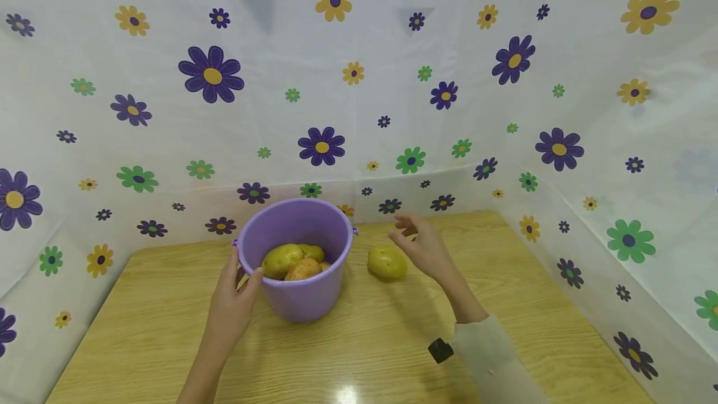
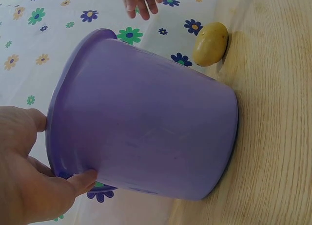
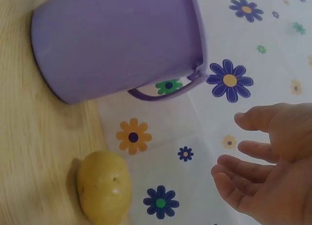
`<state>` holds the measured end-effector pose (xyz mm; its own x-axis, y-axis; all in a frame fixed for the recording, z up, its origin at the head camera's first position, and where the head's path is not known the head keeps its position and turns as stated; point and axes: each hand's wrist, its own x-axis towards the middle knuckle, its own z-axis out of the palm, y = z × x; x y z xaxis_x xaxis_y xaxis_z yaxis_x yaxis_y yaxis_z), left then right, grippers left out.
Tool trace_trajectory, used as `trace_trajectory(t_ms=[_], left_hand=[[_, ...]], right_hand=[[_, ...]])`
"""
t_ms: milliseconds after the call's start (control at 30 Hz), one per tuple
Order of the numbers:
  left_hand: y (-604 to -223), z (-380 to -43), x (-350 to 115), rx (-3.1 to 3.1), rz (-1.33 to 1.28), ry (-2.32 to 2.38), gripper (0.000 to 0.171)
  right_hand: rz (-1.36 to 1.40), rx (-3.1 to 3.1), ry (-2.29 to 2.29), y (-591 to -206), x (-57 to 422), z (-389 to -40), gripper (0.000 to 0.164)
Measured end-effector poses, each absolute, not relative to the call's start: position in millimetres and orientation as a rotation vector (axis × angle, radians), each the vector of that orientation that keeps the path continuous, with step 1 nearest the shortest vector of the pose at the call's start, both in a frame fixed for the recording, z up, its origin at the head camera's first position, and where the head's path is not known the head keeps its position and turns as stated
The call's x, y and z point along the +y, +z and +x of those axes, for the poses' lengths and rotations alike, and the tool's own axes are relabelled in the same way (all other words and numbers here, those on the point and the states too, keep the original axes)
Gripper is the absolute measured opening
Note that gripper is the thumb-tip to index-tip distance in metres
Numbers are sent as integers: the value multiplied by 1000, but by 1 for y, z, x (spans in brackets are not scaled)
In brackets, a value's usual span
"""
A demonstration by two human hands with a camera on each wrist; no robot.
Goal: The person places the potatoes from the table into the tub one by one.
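A purple bucket (image 1: 305, 295) stands upright on the table with several potatoes (image 1: 283, 260) inside. My left hand (image 1: 232, 304) holds its rim at the near left; in the left wrist view, that hand's thumb and fingers (image 2: 84, 180) touch the rim and the outer wall. One yellow potato (image 1: 387, 263) lies on the tabletop to the right of the bucket. Just above and right of this potato hovers my right hand (image 1: 429, 251), its fingers loosely bent around nothing. The right wrist view shows a gap between the right hand (image 3: 278, 161) and the loose potato (image 3: 104, 187).
The wooden table (image 1: 348, 354) reaches back to a white flower-printed sheet (image 1: 269, 111), which also runs along both sides. A purple handle (image 3: 168, 94) hangs on the bucket's far side. A small black object (image 1: 440, 350) sits by the right sleeve (image 1: 493, 354).
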<state>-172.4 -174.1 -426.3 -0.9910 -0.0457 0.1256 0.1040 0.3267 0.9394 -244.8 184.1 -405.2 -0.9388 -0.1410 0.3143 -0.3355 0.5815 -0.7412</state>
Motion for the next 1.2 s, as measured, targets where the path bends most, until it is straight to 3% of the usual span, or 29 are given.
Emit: trace_trajectory(t_ms=[1200], left_hand=[[-426, -172, -175, -2437, -69, -1778, 81]], right_hand=[[232, -2759, 1289, -459, 204, -249, 52]])
